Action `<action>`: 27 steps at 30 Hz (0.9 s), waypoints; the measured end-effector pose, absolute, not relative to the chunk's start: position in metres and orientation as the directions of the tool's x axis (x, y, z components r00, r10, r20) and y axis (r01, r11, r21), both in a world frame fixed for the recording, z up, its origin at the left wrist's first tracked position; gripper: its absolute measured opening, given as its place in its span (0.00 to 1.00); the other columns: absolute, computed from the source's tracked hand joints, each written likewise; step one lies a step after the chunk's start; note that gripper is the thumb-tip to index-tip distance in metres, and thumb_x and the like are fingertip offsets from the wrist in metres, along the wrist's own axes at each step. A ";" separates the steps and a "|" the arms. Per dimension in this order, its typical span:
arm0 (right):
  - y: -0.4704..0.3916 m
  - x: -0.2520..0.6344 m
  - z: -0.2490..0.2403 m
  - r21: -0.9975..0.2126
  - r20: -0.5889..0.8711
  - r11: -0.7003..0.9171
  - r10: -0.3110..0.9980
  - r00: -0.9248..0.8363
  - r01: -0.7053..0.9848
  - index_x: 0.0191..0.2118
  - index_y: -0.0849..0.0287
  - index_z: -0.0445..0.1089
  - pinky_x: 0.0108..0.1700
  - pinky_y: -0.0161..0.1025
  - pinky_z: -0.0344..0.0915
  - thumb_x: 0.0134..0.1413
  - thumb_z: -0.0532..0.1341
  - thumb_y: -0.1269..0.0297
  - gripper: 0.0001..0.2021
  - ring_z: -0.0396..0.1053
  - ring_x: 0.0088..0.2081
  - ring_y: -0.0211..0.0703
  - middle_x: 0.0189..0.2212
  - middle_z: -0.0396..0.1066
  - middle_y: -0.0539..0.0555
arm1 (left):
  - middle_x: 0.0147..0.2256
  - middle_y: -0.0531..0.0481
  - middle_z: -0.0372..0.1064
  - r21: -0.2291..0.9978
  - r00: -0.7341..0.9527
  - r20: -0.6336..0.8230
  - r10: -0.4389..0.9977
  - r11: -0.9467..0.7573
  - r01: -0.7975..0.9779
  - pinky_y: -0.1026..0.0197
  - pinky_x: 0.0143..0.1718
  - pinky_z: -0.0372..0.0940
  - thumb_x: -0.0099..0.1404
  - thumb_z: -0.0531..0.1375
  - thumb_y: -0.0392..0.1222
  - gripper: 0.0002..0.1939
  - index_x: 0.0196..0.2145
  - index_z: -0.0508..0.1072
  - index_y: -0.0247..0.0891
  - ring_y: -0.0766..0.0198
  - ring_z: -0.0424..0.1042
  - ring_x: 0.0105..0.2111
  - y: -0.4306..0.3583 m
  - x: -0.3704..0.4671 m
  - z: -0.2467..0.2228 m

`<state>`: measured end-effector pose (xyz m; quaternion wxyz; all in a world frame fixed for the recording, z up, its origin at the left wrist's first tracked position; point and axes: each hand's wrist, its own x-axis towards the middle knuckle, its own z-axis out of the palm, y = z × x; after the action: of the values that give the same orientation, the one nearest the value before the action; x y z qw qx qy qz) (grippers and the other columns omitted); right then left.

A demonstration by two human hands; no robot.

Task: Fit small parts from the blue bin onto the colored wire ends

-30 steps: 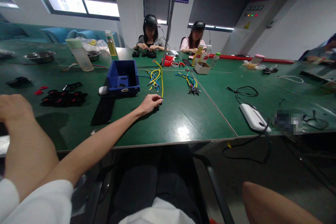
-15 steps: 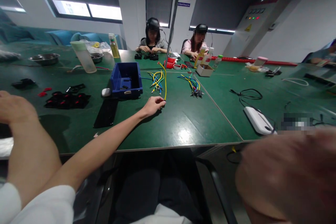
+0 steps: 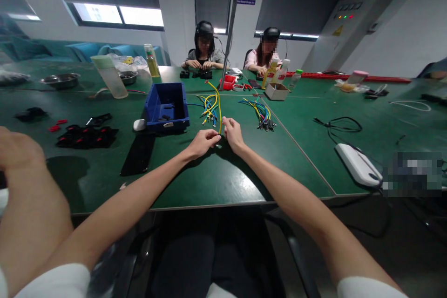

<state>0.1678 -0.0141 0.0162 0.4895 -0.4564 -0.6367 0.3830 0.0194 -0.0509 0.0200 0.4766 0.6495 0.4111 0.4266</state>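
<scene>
My left hand (image 3: 203, 143) is closed in a pinch on the lower end of a yellow cable (image 3: 220, 107). The cable stands up from the fingers and curves left at its top. Just right of it is my right hand (image 3: 233, 133), its fingers curled in beside the cable; whether they touch it or hold something small cannot be made out. Beyond my hands lies a loose bunch of yellow and blue cables (image 3: 209, 106) with metal lugs. Another bunch of cables (image 3: 260, 114), with dark ends and lugs, lies to the right.
A blue bin (image 3: 167, 104) with small dark pieces stands left, near a black phone (image 3: 138, 154) and black-and-red parts (image 3: 87, 137). At right are a white power bank (image 3: 358, 164) and a small box (image 3: 277, 91). Another person's arm (image 3: 31, 195) enters at left; two co-workers sit opposite.
My right hand has come from the blurred lower right foreground to the table beside the yellow cable. My left hand keeps its pinch in nearly the same place. The view has shifted slightly.
</scene>
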 end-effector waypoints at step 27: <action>-0.007 0.178 0.012 -0.904 0.324 0.338 0.941 -0.095 0.262 0.34 0.55 0.62 0.27 0.35 0.59 0.62 0.54 0.46 0.16 0.65 0.21 0.37 0.19 0.66 0.45 | 0.29 0.50 0.73 0.992 0.179 0.125 0.976 -0.124 -0.016 0.63 0.29 0.62 0.47 0.70 0.44 0.20 0.38 0.78 0.33 0.67 0.67 0.28 -0.048 0.021 0.019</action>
<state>0.1783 -0.0073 0.0117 0.4909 -0.4598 -0.6541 0.3459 0.0213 -0.0480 0.0192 0.5120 0.5720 0.4194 0.4846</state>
